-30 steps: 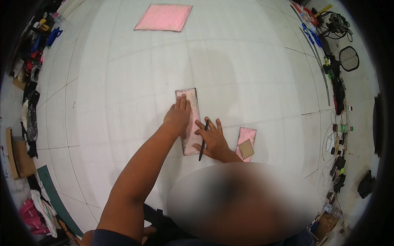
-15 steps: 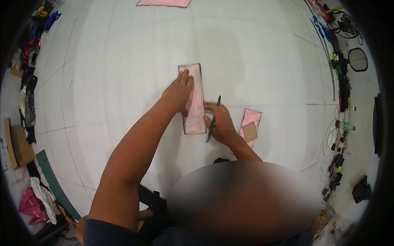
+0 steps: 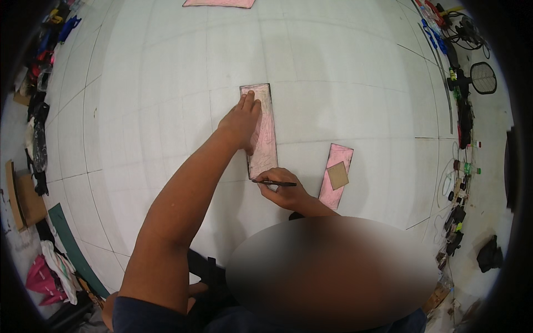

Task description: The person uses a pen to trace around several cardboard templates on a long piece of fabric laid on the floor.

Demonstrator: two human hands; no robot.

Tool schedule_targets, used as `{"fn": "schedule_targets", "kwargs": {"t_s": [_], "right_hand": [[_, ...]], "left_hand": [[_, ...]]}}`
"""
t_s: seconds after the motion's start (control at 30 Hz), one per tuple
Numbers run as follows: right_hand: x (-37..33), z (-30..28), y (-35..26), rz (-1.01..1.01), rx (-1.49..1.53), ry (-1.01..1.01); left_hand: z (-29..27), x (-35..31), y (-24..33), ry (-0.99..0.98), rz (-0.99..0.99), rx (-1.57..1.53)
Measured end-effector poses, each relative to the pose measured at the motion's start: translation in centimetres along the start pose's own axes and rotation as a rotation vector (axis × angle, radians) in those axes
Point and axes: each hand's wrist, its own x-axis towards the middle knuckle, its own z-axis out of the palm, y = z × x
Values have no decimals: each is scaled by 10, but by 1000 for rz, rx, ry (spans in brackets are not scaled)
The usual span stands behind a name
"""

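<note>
A long pink rectangular piece (image 3: 266, 130) with dark edges and a wrinkled surface lies flat on the white floor (image 3: 344, 72). My left hand (image 3: 241, 122) presses flat on its upper left part, fingers stretched out. At the lower end of the piece, my right hand (image 3: 284, 188) grips a black pen (image 3: 280, 183) lying nearly level, its tip at the bottom edge near the left corner. To the right lies a smaller pink strip (image 3: 330, 195), with a brown square piece (image 3: 337, 175) resting on top of it.
Another pink piece (image 3: 219, 3) shows at the far edge. Thin dark lines cross the white surface. Along the right side lie cables, a bottle (image 3: 469, 168) and a black racket-shaped thing (image 3: 482, 77). Cardboard (image 3: 30, 200), bags and a green strip (image 3: 75, 250) sit at the left.
My right hand has moved from the right edge of the long pink piece down to its lower end, and the pen has turned from upright to nearly level. My left hand stays in place.
</note>
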Motion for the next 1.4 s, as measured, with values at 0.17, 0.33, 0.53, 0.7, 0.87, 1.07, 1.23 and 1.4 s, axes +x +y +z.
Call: {"fn": "schedule_targets", "kwargs": {"t_s": [0.17, 0.33, 0.53, 0.7, 0.87, 1.07, 1.23, 1.4], "right_hand": [[4, 2, 5, 19, 64, -35], [0, -12, -2, 34, -38, 35], [-21, -52, -6, 298, -34, 47], [-7, -67, -14, 295, 50, 92], [68, -88, 15, 180, -50, 328], [144, -97, 39, 93, -146, 307], [164, -95, 61, 31, -247, 312], [167, -93, 59, -12, -303, 266]], "left_hand": [[-5, 0, 3, -23, 1, -34], [-3, 0, 1, -23, 3, -45], [-3, 2, 2, -39, -15, -45], [-10, -2, 5, -45, -11, -88], [-6, 0, 6, -10, -10, -57], [-8, -3, 6, 1, -4, -79], [-6, 2, 7, -9, -1, -31], [-5, 2, 6, -9, 4, 6]]}}
